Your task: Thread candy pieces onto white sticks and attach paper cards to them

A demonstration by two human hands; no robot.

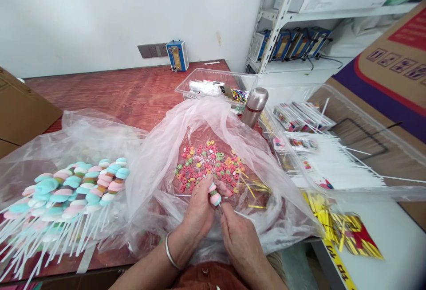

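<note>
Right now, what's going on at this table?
Someone's left hand holds a small marshmallow stack, with the right hand at its lower end. Both hands are at an open, see-through plastic bag, where loose, colourful cereal rings lie spread out. To the left lies a pile of marshmallow skewers, and a steel thermos stands beyond the bag, on the right.

Backed by a white wall (100, 15), scuffed brown in one spot, with a gray outlet strip (151, 50) just above a reddish wood-grain table (96, 92). Flanked on the right by a white metal shelf (282, 17) and a pale tabletop (382, 223). Lit brightly.
</note>
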